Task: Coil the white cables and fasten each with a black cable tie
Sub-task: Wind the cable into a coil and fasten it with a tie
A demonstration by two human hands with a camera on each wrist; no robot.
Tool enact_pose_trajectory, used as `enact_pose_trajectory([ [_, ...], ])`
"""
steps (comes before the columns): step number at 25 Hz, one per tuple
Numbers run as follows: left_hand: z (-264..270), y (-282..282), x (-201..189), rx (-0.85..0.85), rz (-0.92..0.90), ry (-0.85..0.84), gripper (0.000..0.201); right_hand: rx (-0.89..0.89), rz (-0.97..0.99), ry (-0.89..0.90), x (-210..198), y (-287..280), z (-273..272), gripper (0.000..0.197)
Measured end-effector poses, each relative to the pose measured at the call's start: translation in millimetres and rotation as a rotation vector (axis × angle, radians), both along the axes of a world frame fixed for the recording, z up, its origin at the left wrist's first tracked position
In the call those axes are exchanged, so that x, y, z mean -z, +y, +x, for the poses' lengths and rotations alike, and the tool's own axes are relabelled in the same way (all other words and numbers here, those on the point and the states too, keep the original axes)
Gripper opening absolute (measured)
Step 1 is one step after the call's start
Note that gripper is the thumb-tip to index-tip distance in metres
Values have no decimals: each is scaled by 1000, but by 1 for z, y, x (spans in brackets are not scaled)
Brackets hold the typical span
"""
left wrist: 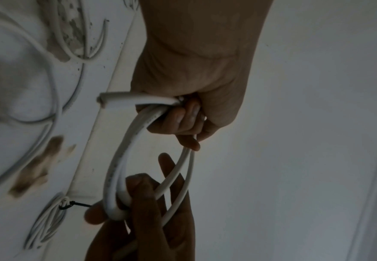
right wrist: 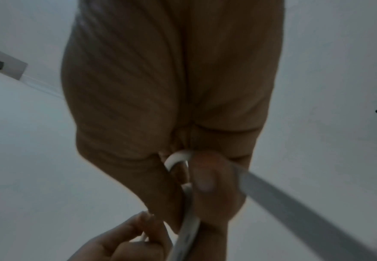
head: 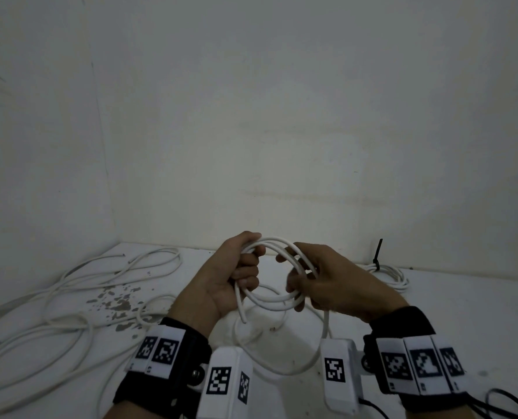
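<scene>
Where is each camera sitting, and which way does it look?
Head: worn on the head, looks down at both hands coiling the white cable; both wrists show.
Left wrist: looks along the left hand at the coil.
Right wrist: looks along the right hand, very close.
All three share the held coil.

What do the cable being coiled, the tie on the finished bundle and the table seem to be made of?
Cable: probably wire in smooth white plastic sheathing; it bends into springy loops.
Tie: likely stiff black plastic; its tail stands upright.
Table: a hard surface, apparently painted white; darker patches show where the coating looks chipped. The base material is unclear.
</scene>
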State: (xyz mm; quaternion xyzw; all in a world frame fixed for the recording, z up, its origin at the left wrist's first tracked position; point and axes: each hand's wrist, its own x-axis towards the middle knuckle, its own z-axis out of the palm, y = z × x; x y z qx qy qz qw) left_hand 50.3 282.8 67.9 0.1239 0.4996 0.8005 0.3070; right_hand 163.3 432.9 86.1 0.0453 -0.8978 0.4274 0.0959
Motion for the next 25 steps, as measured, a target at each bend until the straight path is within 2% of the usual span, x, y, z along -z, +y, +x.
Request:
enact_pose_trajectory([
  [6,-3,-1,-4,3,11,-13,35,-42,-25,-20,1,-2,-1,35],
  [10,-1,2,0,23,49,-43,37,-18,12,-9,2,2,-3,35],
  [12,-2,1,1,17,52,-33,38,72,3,58,4,7,-3,32],
  [15,-2,-2,-3,21,69,-28,40,166,-351,209,9,18,-9,22],
  [16,0,-3,-4,23,78,-30,41,194,-387,282,12,21,-11,16],
  [19,4,-1,-5,-2,69,5,42,380,-252,407,21,19,-19,6],
  [21,5,3,-3,-42,37,46,41,354,-300,272,19,11,-21,20],
  [23,6,7,1,-84,11,86,40,282,-347,4,11,2,-19,50],
  [25,6,10,4,-114,2,116,40,286,-83,-81,8,1,-17,65],
])
